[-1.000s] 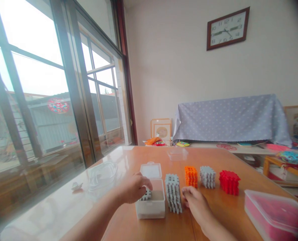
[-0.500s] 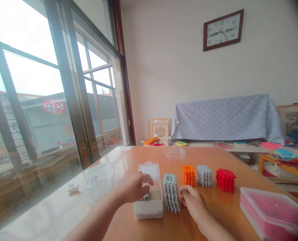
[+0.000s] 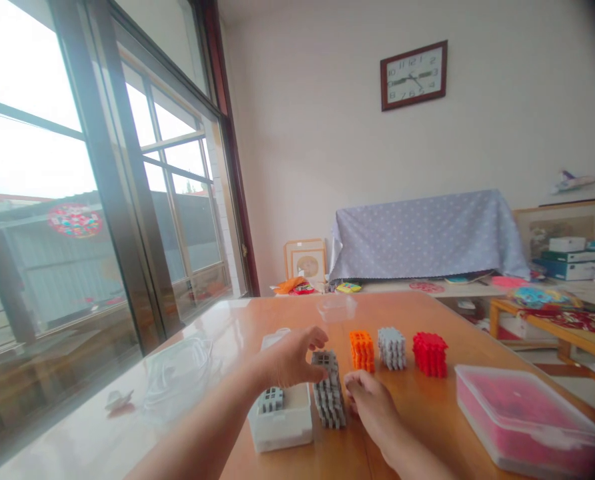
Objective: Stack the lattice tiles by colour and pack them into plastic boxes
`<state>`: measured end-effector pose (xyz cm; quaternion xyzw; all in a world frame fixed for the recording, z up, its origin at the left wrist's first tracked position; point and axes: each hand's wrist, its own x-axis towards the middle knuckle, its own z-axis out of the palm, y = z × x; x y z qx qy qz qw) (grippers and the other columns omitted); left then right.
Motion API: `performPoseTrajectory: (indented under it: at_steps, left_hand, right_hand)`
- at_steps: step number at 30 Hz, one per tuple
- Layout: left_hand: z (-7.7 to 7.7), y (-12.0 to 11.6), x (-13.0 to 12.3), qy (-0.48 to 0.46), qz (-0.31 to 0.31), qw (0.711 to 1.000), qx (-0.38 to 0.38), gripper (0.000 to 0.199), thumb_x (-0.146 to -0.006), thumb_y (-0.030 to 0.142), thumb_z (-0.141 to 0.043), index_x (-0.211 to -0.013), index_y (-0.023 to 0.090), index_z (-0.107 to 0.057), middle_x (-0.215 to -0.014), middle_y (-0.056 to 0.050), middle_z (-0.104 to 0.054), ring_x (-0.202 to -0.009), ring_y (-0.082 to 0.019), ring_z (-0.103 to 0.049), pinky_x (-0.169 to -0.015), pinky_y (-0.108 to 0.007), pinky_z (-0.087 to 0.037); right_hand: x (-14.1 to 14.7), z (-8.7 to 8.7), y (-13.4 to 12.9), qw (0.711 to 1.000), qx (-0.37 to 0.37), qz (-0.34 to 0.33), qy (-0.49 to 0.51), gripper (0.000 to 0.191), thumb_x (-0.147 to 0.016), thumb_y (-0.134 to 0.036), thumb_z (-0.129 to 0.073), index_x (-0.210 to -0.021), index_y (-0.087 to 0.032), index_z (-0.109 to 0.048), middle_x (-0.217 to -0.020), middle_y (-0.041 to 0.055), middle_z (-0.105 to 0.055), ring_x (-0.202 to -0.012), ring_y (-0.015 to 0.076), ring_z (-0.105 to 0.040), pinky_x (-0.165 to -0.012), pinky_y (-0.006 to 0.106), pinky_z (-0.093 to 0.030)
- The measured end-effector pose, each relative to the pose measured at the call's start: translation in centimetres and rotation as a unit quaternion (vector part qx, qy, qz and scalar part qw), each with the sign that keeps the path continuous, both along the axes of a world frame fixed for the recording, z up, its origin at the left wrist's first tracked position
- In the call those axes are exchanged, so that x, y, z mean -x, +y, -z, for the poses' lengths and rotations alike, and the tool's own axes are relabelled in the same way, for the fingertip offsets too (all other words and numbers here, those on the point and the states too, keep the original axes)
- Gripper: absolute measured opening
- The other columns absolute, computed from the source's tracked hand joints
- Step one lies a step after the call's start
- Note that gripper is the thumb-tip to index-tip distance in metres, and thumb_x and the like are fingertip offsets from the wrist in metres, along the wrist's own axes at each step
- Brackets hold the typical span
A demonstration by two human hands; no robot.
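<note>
A tall grey stack of interlocking plastic pieces (image 3: 330,403) stands upright on the table. Over its top reaches my left hand (image 3: 295,357), fingers arched and apart from the thumb, which is at the stack's upper left edge. Close to the stack's right side is my right hand (image 3: 370,397), its fingers curled in; whatever they may hold is hidden. Below my left wrist sits a white plastic box (image 3: 285,430), partly covered by the arm, with grey plastic pieces (image 3: 271,400) inside.
Behind stand an orange stack (image 3: 361,350), a light grey stack (image 3: 391,348) and a red stack (image 3: 430,353). A lidded clear box with pink contents (image 3: 522,413) lies at right. Crumpled clear plastic (image 3: 177,373) and a small whitish piece (image 3: 119,400) lie left, a clear container (image 3: 336,308) at the back.
My left hand has moved right, from above the white box to the top of the tall grey stack. My right hand stays beside the stack. The view has turned slightly right.
</note>
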<state>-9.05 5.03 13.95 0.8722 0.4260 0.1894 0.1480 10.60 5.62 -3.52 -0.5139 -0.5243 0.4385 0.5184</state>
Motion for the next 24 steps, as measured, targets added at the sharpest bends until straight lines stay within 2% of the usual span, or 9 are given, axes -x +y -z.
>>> performPoseTrajectory:
  at_steps: [5, 9, 12, 15, 18, 24]
  left_hand:
    - [-0.1, 0.5, -0.6, 0.011, 0.008, 0.999, 0.031, 0.057, -0.071, 0.026, -0.080, -0.124, 0.021, -0.058, -0.116, -0.008, -0.072, -0.104, -0.024, -0.068, -0.091, -0.037, -0.053]
    - [-0.3, 0.3, -0.4, -0.019, 0.007, 1.000, 0.015, 0.049, -0.073, 0.026, -0.079, -0.118, 0.022, -0.060, -0.113, -0.007, -0.071, -0.102, -0.022, -0.066, -0.090, -0.035, -0.053]
    - [-0.9, -0.2, 0.7, -0.056, 0.008, 0.998, -0.023, 0.037, -0.075, 0.025, -0.076, -0.110, 0.021, -0.063, -0.108, -0.006, -0.070, -0.098, -0.020, -0.065, -0.088, -0.033, -0.052]
    - [-1.0, -0.8, 2.5, -0.095, -0.006, 0.995, -0.018, 0.030, -0.079, 0.026, -0.073, -0.107, 0.020, -0.062, -0.104, -0.005, -0.069, -0.094, -0.018, -0.064, -0.083, -0.031, -0.051]
    - [-0.1, -1.1, 4.4, -0.127, -0.027, 0.991, 0.025, 0.027, -0.083, 0.026, -0.069, -0.108, 0.019, -0.060, -0.103, -0.006, -0.068, -0.092, -0.018, -0.064, -0.074, -0.028, -0.049]
    - [3.8, -1.0, 6.2, -0.129, -0.054, 0.989, 0.048, 0.025, -0.082, 0.021, -0.066, -0.106, 0.020, -0.058, -0.099, -0.004, -0.067, -0.087, -0.016, -0.063, -0.073, -0.028, -0.049]
  right_hand:
    - [0.1, -0.9, -0.6, 1.000, -0.017, 0.020, -0.006, 0.032, -0.083, -0.051, -0.053, -0.078, -0.022, -0.066, -0.067, -0.0010, -0.058, -0.065, 0.0178, -0.052, -0.060, 0.028, -0.039]
    - [0.0, -1.5, -0.8, 0.999, -0.016, 0.035, -0.010, 0.032, -0.081, -0.052, -0.055, -0.075, -0.022, -0.065, -0.067, -0.0006, -0.060, -0.064, 0.0180, -0.053, -0.061, 0.029, -0.040]
    - [-0.2, -1.7, -0.9, 0.999, -0.013, 0.036, -0.008, 0.033, -0.082, -0.052, -0.054, -0.077, -0.022, -0.066, -0.069, -0.0003, -0.062, -0.067, 0.0186, -0.056, -0.062, 0.028, -0.041]
    - [-0.2, -1.6, -0.8, 0.999, -0.014, 0.036, -0.012, 0.033, -0.082, -0.052, -0.054, -0.078, -0.022, -0.066, -0.070, 0.0001, -0.063, -0.069, 0.0193, -0.058, -0.062, 0.028, -0.041]
    - [-0.1, -1.2, -0.5, 0.999, -0.019, 0.039, -0.017, 0.032, -0.083, -0.051, -0.054, -0.078, -0.022, -0.066, -0.071, 0.0007, -0.065, -0.070, 0.0195, -0.058, -0.063, 0.028, -0.042]
    - [-0.1, -0.5, 0.0, 0.999, -0.021, 0.030, -0.020, 0.030, -0.086, -0.048, -0.052, -0.081, -0.022, -0.065, -0.074, 0.0012, -0.064, -0.076, 0.0216, -0.063, -0.065, 0.029, -0.045]
